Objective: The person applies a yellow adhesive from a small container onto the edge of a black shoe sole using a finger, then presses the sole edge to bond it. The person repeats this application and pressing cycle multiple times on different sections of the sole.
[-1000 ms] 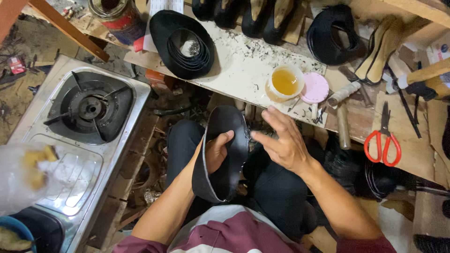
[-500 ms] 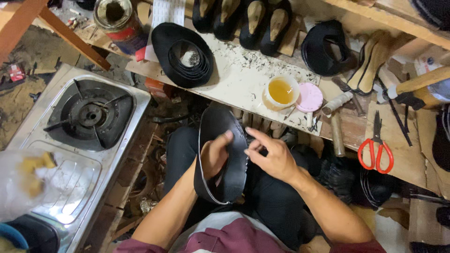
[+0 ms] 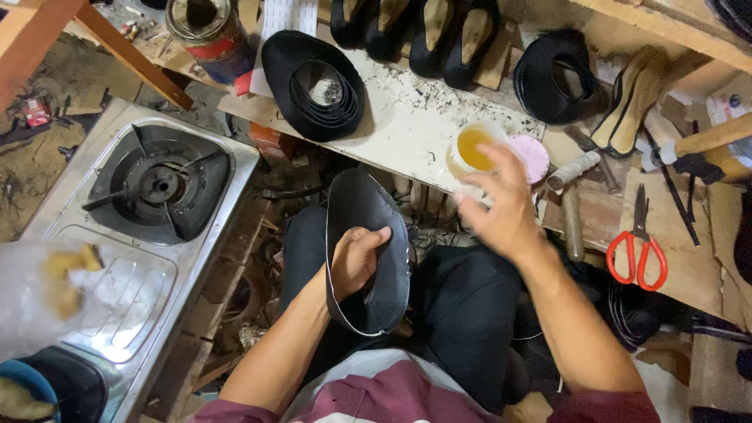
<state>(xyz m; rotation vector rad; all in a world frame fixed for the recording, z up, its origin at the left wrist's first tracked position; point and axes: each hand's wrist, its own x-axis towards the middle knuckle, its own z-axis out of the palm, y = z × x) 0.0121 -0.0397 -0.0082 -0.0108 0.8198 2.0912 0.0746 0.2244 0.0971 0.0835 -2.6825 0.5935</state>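
Note:
My left hand (image 3: pixel 356 258) grips a black shoe upper (image 3: pixel 368 251) over my lap, fingers curled inside its opening. My right hand (image 3: pixel 501 205) hovers with fingers spread just below a small white cup of yellow glue (image 3: pixel 474 146) on the edge of the white work board (image 3: pixel 399 117). It holds nothing I can see. A pink lid (image 3: pixel 529 157) lies beside the cup.
A gas stove (image 3: pixel 149 196) stands at left. On the bench sit a stack of black strips (image 3: pixel 313 82), black shoes (image 3: pixel 415 31), a tin can (image 3: pixel 207 27), red-handled scissors (image 3: pixel 638 254), a hammer (image 3: pixel 705 145) and wooden lasts (image 3: pixel 634 94).
My right hand left the shoe upper and moved up and right toward the glue cup. My left hand keeps hold of the upper.

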